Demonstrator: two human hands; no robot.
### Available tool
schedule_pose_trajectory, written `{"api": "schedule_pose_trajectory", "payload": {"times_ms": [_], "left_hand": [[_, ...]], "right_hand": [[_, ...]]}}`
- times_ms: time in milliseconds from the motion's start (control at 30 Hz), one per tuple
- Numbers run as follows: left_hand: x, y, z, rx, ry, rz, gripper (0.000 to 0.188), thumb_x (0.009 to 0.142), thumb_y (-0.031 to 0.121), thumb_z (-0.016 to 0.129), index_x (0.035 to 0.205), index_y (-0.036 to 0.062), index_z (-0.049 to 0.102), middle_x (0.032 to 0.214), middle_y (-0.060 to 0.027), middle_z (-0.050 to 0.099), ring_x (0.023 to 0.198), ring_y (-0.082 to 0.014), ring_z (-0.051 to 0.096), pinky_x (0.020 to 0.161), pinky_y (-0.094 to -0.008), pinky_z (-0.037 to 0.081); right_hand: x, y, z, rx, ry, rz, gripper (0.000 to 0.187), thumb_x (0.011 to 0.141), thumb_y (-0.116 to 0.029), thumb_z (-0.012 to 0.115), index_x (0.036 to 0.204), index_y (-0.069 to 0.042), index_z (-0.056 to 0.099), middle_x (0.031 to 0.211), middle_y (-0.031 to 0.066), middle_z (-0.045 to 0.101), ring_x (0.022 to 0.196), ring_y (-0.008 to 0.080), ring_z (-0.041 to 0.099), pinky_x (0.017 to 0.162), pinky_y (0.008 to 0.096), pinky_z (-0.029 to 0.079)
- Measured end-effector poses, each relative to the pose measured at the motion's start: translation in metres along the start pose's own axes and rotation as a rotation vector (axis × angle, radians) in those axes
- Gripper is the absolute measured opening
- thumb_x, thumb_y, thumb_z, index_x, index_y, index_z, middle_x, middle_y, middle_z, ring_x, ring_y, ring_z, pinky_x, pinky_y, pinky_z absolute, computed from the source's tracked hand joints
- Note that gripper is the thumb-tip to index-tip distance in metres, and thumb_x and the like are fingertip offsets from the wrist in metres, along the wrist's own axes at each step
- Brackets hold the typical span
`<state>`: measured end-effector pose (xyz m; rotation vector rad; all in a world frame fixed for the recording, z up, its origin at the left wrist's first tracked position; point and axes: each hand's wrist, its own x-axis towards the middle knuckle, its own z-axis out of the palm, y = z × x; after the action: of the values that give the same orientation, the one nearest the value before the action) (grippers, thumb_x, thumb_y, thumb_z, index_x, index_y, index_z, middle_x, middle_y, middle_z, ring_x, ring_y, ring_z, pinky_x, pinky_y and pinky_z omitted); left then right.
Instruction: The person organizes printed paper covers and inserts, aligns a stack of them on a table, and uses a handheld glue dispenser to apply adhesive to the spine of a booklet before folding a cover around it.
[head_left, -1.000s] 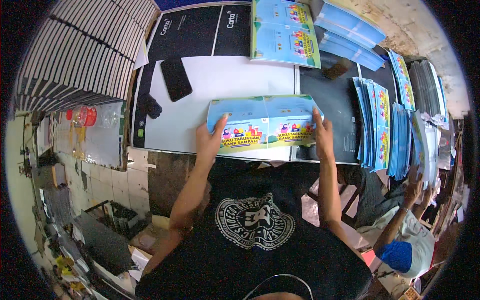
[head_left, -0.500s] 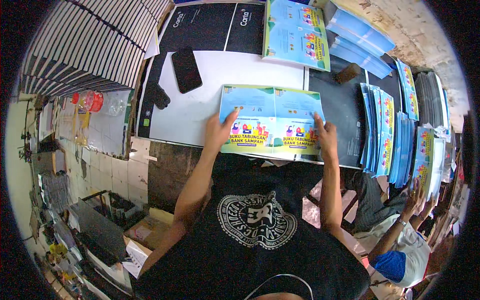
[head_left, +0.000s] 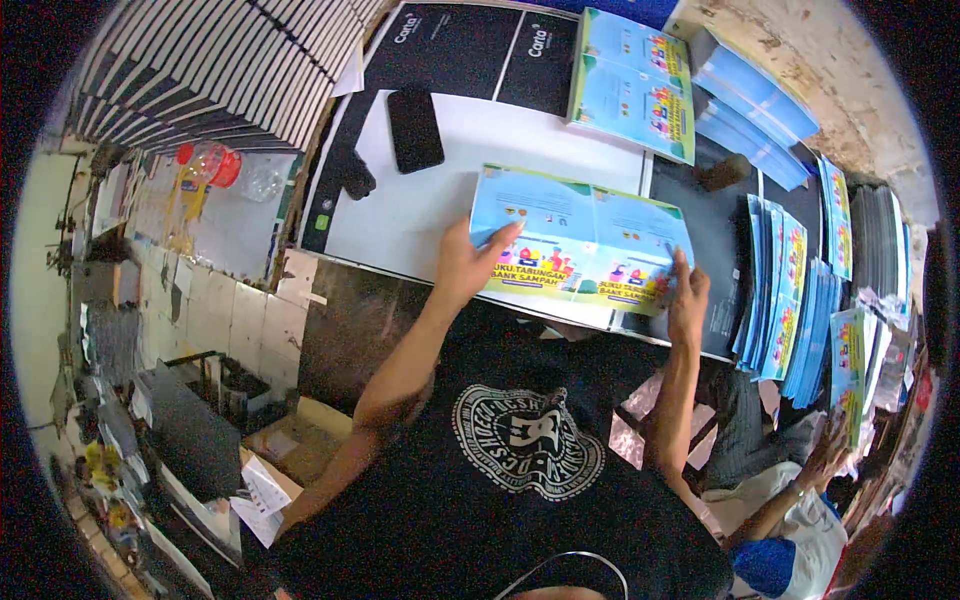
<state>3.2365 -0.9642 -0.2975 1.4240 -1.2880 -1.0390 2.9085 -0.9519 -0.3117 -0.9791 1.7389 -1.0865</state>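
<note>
A blue printed cover sheet (head_left: 585, 245), with two matching colourful panels side by side, is held between my hands over the near edge of the table. My left hand (head_left: 470, 265) grips its left side, thumb on top and fingers beneath. At the right edge, my right hand (head_left: 688, 290) pinches the sheet with the thumb over its face. Behind it lies a stack of the same printed sheets (head_left: 635, 90). A white board (head_left: 400, 225) lies under and to the left of the held sheet.
A black phone (head_left: 415, 130) and a small black object (head_left: 355, 172) lie left on the table. A brown block (head_left: 725, 172) sits right of centre, near stacks of blue booklets (head_left: 770, 285). Thick stacked books (head_left: 220, 70) rise at far left. A co-worker's hand (head_left: 822, 455) touches booklets at right.
My view has turned, so the table appears shifted right and tilted. My hands still hold the sheet, its right side now angled lower. The co-worker's hand has moved down slightly.
</note>
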Motion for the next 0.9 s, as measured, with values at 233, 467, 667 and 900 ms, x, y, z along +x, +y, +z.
{"api": "schedule_pose_trajectory", "payload": {"times_ms": [233,467,667,900], "left_hand": [[-0.017,0.058,-0.022,-0.155,-0.033,0.151,0.031,0.087,0.008,0.075,0.111,-0.0075,0.063,0.097,-0.0144,0.073,0.085,-0.0150,0.069,0.076,-0.0303,0.056],[-0.018,0.074,-0.024,-0.150,0.004,0.229,0.035,0.086,0.010,0.077,0.113,-0.0077,0.062,0.100,-0.0163,0.073,0.090,-0.0177,0.071,0.079,-0.0305,0.057],[-0.020,0.077,-0.025,-0.127,0.014,0.112,0.032,0.089,0.011,0.074,0.112,-0.0078,0.063,0.095,-0.0134,0.073,0.080,-0.0141,0.069,0.072,-0.0290,0.056],[-0.002,0.025,-0.018,-0.168,-0.052,-0.145,0.036,0.095,0.028,0.067,0.111,-0.0042,0.067,0.093,-0.0136,0.074,0.084,-0.0167,0.070,0.074,-0.0329,0.055]], "right_hand": [[-0.022,-0.021,-0.027,0.208,-0.006,-0.247,0.024,0.094,-0.023,0.069,0.099,0.000,0.069,0.084,0.0025,0.067,0.073,0.0094,0.056,0.065,0.0261,0.043],[-0.027,-0.033,-0.020,0.227,0.061,-0.309,0.025,0.092,-0.021,0.072,0.102,0.001,0.069,0.087,0.0025,0.068,0.076,0.0095,0.056,0.070,0.0255,0.043],[-0.030,-0.038,-0.022,0.149,0.042,-0.193,0.027,0.091,-0.023,0.073,0.102,0.001,0.069,0.086,0.0028,0.067,0.077,0.0098,0.057,0.070,0.0255,0.044],[-0.025,-0.051,-0.002,0.088,0.066,0.047,0.034,0.089,-0.034,0.075,0.085,-0.001,0.067,0.072,0.0032,0.063,0.061,0.0106,0.056,0.055,0.0288,0.045]]}}
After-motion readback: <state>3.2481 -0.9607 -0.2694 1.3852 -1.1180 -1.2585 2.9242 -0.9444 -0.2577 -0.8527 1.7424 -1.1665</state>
